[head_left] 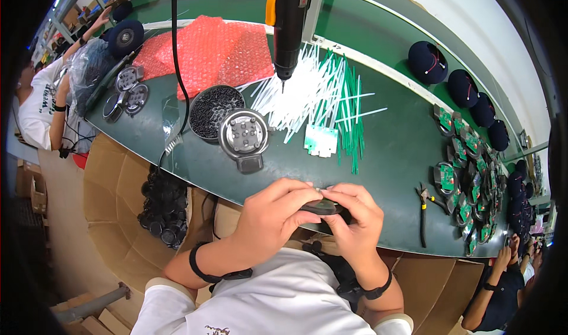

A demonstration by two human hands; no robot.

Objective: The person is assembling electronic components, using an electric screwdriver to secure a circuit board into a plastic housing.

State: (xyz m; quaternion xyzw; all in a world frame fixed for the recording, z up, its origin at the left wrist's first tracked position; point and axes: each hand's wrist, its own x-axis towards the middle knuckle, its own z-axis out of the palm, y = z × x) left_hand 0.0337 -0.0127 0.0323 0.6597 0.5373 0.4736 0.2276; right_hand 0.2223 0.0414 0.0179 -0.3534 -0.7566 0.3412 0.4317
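Head view | both hands' fingers [307, 200] pinch dark part [321, 206], mostly hidden | shape unclear

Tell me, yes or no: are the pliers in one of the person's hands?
No. The pliers lie on the green table, apart from both hands, which hold a small dark part.

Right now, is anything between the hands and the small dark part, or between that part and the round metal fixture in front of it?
Nothing between hands and part: the left hand and right hand both grip the small dark part. The green table surface between it and the round metal fixture looks bare.
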